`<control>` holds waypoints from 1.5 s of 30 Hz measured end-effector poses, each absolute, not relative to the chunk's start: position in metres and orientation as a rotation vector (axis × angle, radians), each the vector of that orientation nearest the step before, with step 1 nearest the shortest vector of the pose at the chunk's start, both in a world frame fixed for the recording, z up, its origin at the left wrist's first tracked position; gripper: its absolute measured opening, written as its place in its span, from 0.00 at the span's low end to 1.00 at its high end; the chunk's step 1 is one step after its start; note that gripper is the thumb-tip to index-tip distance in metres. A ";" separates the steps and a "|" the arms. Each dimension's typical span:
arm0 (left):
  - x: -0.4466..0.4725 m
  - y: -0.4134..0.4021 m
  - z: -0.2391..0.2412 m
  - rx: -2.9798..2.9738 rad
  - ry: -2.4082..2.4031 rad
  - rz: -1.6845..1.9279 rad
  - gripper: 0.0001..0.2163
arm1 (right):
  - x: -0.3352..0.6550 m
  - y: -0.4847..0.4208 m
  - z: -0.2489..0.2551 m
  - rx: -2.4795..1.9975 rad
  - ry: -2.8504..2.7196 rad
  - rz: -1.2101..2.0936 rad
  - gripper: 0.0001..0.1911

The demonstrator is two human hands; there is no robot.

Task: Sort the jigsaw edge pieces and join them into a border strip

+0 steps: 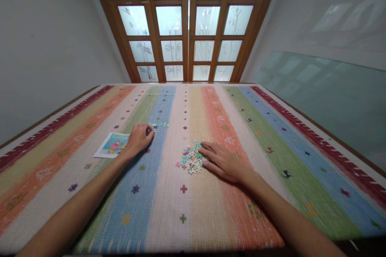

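Note:
My left hand (pixel 139 138) is closed in a pinch on a jigsaw puzzle piece (pixel 155 128), mostly hidden by the fingertips, at the near side of a short row of joined puzzle pieces (pixel 164 125). Under and beside that wrist lies a picture card (pixel 112 145) showing a pink cartoon figure on blue; the hand covers its right part. My right hand (pixel 224 161) rests palm down with its fingers apart, the fingertips touching the right edge of a loose pile of small puzzle pieces (pixel 193 157) in teal, pink, yellow and white.
A striped, patterned cloth (pixel 183 217) covers the long table. Beyond the far edge stand wooden doors (pixel 189 48) with frosted panes. A white wall (pixel 54 40) rises at the left, and a pale glass panel (pixel 325 100) leans along the right side.

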State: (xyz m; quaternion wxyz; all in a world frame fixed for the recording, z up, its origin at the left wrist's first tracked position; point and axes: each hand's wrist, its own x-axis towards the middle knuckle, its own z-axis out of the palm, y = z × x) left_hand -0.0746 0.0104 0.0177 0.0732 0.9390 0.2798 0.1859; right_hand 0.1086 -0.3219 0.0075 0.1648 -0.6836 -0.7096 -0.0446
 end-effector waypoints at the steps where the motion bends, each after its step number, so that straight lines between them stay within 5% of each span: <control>1: -0.075 0.010 0.017 2.815 0.839 0.563 0.08 | 0.109 -0.322 0.007 -1.948 -2.020 -0.128 0.24; 35: -0.081 0.018 0.020 2.864 0.914 0.517 0.17 | 0.110 -0.322 0.007 -1.954 -2.018 -0.107 0.24; 45: -0.067 -0.055 0.033 2.683 0.272 0.449 0.10 | 0.108 -0.321 0.010 -1.948 -1.996 -0.112 0.23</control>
